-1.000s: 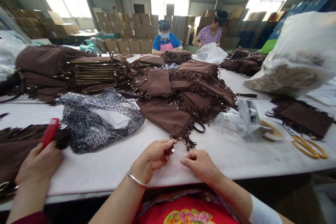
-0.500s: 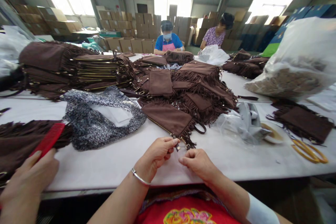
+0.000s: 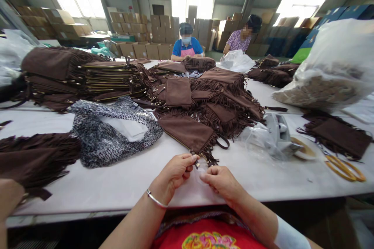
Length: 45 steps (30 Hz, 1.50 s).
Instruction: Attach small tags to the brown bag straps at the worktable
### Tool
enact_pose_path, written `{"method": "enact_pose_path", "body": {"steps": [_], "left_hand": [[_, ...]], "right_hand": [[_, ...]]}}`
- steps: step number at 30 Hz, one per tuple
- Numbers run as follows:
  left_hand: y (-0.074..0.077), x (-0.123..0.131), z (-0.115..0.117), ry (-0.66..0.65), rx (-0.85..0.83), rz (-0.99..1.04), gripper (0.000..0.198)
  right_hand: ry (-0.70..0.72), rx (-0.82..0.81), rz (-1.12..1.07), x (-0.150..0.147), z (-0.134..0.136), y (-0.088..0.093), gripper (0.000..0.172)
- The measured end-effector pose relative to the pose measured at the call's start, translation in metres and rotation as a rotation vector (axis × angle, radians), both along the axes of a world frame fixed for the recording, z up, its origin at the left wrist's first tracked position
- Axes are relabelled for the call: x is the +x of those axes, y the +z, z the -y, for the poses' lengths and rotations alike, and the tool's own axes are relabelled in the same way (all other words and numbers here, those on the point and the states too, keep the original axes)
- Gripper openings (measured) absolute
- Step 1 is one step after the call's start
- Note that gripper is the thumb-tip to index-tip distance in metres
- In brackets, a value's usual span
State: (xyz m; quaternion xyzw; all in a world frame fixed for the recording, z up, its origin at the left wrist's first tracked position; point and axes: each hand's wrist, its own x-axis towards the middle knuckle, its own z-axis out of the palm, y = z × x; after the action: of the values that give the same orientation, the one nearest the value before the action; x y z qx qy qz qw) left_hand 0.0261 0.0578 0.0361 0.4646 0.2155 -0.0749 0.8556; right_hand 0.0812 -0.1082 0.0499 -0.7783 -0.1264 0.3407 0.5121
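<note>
A brown suede fringed bag (image 3: 187, 131) lies on the white table (image 3: 122, 181) just in front of me, its zipper end pointing at my hands. My left hand (image 3: 172, 175), with a silver bracelet on the wrist, pinches the small metal zipper pull (image 3: 196, 162) at the bag's near corner. My right hand (image 3: 220, 183) is closed in a pinch right beside it, on something too small to make out. Behind this bag a heap of the same fringed bags (image 3: 216, 97) spreads across the middle of the table.
Tall stacks of brown bags (image 3: 76, 76) stand at the left, with a black-and-white patterned bag (image 3: 111, 132) before them. Another person's hand (image 3: 8, 198) shows at the far left by a fringed bag (image 3: 35, 155). Yellow-handled scissors (image 3: 344, 165), crumpled plastic (image 3: 271, 134) and a big filled sack (image 3: 330, 66) lie right. Two workers sit opposite.
The other person's hand at the left has drawn back toward the frame edge, and the red comb it held is out of view. My hands stay pinched at the zipper end.
</note>
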Motion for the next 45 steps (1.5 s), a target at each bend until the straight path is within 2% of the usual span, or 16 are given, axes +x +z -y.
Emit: {"method": "enact_pose_path", "body": {"steps": [6, 12, 18, 24, 35, 45], "left_hand": [[0.007, -0.001, -0.002, -0.001, 0.007, -0.005, 0.051], [0.003, -0.001, -0.001, 0.002, -0.015, 0.001, 0.051], [-0.002, -0.002, -0.003, -0.005, -0.007, 0.015, 0.050], [-0.001, -0.003, -0.003, -0.003, 0.008, 0.002, 0.051], [-0.006, -0.003, -0.003, -0.029, 0.114, -0.031, 0.047], [-0.009, -0.003, -0.005, -0.044, 0.130, -0.043, 0.045]], "right_hand": [[0.056, -0.016, 0.130, -0.002, 0.002, -0.003, 0.025], [0.049, -0.039, 0.132, -0.001, 0.001, -0.002, 0.025], [0.022, -0.047, 0.080, -0.001, 0.001, 0.001, 0.026], [-0.013, -0.023, 0.012, -0.002, 0.002, 0.001, 0.028], [-0.032, 0.046, -0.088, -0.002, 0.000, -0.002, 0.042], [0.019, 0.006, 0.231, 0.002, 0.006, -0.005, 0.031]]}}
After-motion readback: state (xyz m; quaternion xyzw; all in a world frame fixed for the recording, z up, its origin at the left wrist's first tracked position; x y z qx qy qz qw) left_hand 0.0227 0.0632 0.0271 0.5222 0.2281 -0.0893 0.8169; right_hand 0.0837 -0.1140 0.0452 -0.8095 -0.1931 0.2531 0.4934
